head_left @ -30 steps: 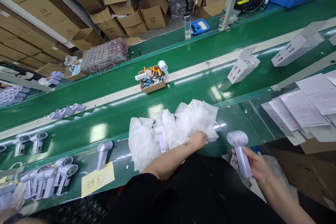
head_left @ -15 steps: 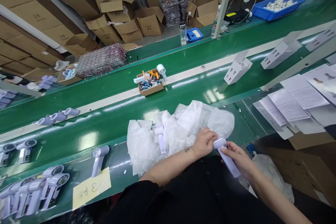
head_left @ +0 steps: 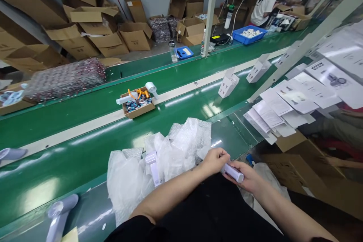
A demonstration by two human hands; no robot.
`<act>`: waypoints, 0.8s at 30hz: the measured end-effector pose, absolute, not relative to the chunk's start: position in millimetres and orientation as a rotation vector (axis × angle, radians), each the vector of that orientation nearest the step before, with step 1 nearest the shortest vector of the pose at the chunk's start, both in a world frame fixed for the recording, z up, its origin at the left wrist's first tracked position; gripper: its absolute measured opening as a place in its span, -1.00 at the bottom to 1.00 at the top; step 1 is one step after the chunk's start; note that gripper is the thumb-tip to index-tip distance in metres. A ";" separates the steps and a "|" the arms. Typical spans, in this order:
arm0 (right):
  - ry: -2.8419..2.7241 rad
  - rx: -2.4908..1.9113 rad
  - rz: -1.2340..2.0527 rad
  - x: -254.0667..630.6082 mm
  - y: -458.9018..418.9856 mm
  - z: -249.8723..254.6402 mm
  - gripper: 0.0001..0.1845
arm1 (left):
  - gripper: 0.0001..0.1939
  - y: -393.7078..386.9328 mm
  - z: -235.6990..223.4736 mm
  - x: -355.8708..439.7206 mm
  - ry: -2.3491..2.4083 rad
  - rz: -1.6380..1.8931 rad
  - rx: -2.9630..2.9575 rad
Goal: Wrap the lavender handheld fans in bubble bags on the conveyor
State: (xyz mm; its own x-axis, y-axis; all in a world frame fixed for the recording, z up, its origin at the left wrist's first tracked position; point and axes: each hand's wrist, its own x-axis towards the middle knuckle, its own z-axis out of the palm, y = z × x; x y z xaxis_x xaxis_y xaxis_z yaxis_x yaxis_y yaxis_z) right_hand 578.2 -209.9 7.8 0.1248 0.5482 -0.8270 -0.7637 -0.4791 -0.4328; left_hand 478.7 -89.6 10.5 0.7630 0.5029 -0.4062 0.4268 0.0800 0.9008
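A lavender handheld fan (head_left: 234, 173) lies in my right hand (head_left: 249, 177), whose fingers wrap round its handle from below. The handle's round end points towards me. My left hand (head_left: 216, 160) is closed at the far end of the fan and hides its head; what its fingertips pinch does not show. Just left of my hands, crumpled bubble-wrap bags (head_left: 187, 140) are heaped on the green bench. Among them lies another lavender fan (head_left: 153, 166). One more fan (head_left: 61, 215) rests at the lower left, beside a yellow paper (head_left: 70, 235).
A small carton (head_left: 140, 111) of mixed parts and orange-handled pliers stands on the line. White boxes (head_left: 228, 85) stand farther right. Printed white cartons (head_left: 272, 115) are stacked at the right, near a slanting post (head_left: 289, 64). Co-workers sit at the far right.
The view has swung to the right. The fan in my right hand has turned so its handle end faces me, and my left hand now covers its head.
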 end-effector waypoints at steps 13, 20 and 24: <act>-0.696 -1.791 1.196 658.2 -220.1 52.5 -0.72 | -0.64 -80.1 51.0 485.4 0.572 0.103 1.443; -0.465 -1.383 1.319 643.9 -176.7 62.7 -0.71 | -0.06 -77.9 22.0 494.0 0.350 0.232 1.988; -0.292 -1.479 1.044 695.8 -170.2 69.4 -0.63 | -0.70 -73.9 15.5 504.5 0.543 0.515 2.003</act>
